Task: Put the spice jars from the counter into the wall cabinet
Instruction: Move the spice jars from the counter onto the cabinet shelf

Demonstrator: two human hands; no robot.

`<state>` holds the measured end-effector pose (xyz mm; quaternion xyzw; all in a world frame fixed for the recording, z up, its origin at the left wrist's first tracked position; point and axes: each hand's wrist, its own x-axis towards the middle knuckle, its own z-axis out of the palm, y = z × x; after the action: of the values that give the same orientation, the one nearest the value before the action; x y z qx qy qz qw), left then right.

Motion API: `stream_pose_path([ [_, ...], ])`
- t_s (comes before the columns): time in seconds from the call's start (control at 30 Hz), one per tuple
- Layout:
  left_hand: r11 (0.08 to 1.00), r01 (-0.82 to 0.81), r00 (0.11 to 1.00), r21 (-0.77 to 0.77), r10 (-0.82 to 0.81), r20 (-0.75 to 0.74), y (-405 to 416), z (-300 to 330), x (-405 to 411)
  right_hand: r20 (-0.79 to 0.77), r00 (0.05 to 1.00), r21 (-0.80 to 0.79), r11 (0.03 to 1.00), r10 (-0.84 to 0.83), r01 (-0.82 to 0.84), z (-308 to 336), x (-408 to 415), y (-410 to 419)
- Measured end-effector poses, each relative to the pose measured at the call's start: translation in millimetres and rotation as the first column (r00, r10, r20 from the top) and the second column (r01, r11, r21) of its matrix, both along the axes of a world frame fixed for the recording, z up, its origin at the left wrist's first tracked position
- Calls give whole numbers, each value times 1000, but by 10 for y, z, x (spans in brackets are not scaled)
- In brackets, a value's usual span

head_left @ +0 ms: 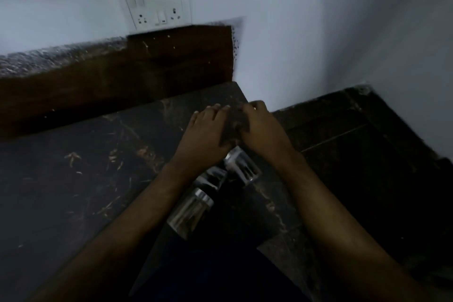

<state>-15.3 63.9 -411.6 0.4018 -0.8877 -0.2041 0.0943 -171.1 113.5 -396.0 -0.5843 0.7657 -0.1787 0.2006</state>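
Closest to you, two bare forearms run up the dim picture and meet over the narrow end of the dark stone counter [73, 179]. Between them stand the spice jars, clear glass with shiny metal tops: the nearest jar [190, 211] by your left forearm, a second jar [212, 176] just behind it and half hidden, and a third jar [242, 167] right under your wrists. They bunch close together near the counter's end, touching or nearly so, which to my eye makes them easy to gather in one go.

Your left hand [208, 135] and right hand [262, 127] come together just beyond the third jar, fingers curled inward around something small and dark between them. It could be another jar or a lid; the blur and low light hide it. I can't tell whether either hand truly grips it or only rests on it, though the cupped pose looks like the start of a lift.

Past your hands the counter ends at a white wall, with dark floor [355, 154] dropping away on the right. Further back a brown backsplash [122, 76] runs along the counter, and above it sits a white switch and socket plate [157, 5]. No wall cabinet shows anywhere here, so every jar visible is on the counter and the job looks barely begun.
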Motion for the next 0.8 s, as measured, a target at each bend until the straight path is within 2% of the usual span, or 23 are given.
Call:
stream_pose_path([
  [0.13,997,-24,992,71,15,125,109,-433,-105,18,998,106,993,58,-59,-439,-120,142],
  [0.27,991,-58,981,119,35,189,154,-720,-172,16,996,177,980,93,-94,-794,-202,116],
  [0.43,976,-121,959,180,69,274,145,-949,-142,-51,993,351,933,104,-80,-1220,-240,32],
  [0.57,953,-217,921,211,129,368,172,-1085,-60,75,996,476,876,42,-72,-1474,-224,1],
  [0.67,875,-412,852,252,273,447,220,-1134,32,237,971,482,869,-11,-108,-1580,-255,-21],
  [0.73,783,-536,808,314,369,459,258,-1152,66,270,963,447,888,-14,-112,-1602,-274,-42],
  [0.8,722,-590,794,361,441,418,302,-1182,58,267,964,409,907,-15,-100,-1588,-290,-85],
])
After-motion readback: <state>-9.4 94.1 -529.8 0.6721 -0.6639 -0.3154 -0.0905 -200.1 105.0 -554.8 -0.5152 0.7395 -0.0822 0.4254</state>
